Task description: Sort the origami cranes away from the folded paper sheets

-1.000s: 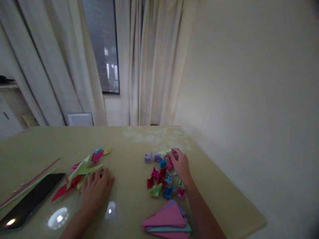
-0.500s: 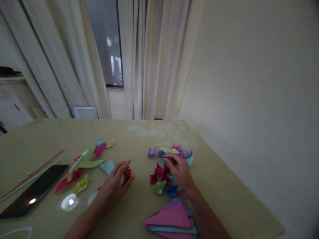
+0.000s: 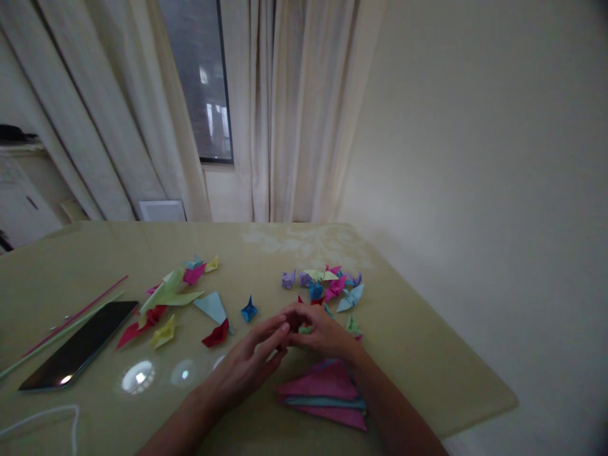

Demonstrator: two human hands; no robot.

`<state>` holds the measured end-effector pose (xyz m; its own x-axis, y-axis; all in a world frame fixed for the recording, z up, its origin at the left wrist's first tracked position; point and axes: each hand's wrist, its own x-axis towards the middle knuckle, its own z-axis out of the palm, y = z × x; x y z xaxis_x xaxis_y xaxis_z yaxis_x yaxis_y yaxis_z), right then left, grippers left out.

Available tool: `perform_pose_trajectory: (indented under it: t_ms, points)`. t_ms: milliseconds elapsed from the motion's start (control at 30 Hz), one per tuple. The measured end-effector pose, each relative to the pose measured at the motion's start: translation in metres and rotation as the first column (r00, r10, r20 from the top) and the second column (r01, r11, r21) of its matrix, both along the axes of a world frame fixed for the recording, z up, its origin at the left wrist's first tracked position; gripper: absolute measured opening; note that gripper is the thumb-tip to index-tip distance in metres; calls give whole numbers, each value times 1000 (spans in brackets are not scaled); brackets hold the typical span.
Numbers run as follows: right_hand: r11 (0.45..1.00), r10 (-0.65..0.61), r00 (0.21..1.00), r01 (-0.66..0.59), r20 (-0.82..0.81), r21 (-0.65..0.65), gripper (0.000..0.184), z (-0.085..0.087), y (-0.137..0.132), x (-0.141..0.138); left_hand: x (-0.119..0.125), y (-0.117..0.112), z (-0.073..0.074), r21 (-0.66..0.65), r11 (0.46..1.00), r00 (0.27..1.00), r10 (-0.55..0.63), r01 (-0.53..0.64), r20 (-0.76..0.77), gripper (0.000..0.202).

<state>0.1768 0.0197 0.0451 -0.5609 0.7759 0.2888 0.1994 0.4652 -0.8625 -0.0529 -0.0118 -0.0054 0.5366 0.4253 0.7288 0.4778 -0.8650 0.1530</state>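
My left hand (image 3: 247,364) and my right hand (image 3: 319,332) meet at the middle of the table (image 3: 427,354), fingertips touching. The right hand's fingers are curled over small folded paper pieces, with a green piece (image 3: 304,329) showing under them; what it grips is hidden. The left hand's fingers are stretched toward it and hold nothing I can see. Behind the hands lies a cluster of small folded paper shapes (image 3: 332,286) in purple, blue, pink and pale blue. A small blue folded piece (image 3: 249,310) and a red one (image 3: 216,334) lie to the left.
A stack of pink and blue paper triangles (image 3: 327,396) lies below my right wrist. Folded green, red and yellow papers (image 3: 164,304), a pale blue triangle (image 3: 211,306), a dark phone (image 3: 80,345) and thin sticks (image 3: 71,320) lie left. Curtains and a window stand behind; a wall is right.
My left hand left the paper pile on the left and came to the middle. My right hand drew back from the far cluster to meet it. A red and a blue piece now lie loose.
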Motion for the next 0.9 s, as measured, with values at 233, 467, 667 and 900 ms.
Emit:
perform_pose_trajectory:
  t_ms: [233, 467, 667, 900]
  points:
    - [985, -169, 985, 168, -34, -29, 18, -6, 10, 6, -12, 16, -1, 5, 979, 978, 206, -206, 22, 58]
    - [883, -466, 880, 469, -96, 9, 14, -2, 28, 32, -38, 41, -7, -208, 768, 777, 513, -605, -365, 38]
    - [881, -471, 882, 470, 17, 57, 14, -5, 32, 36, -34, 44, -4, -423, 709, 813, 388, -564, -433, 35]
    - [889, -451, 891, 443, 48, 119, 13, -5, 27, 28, -35, 43, -14, -576, 740, 938, 276, -346, -209, 39]
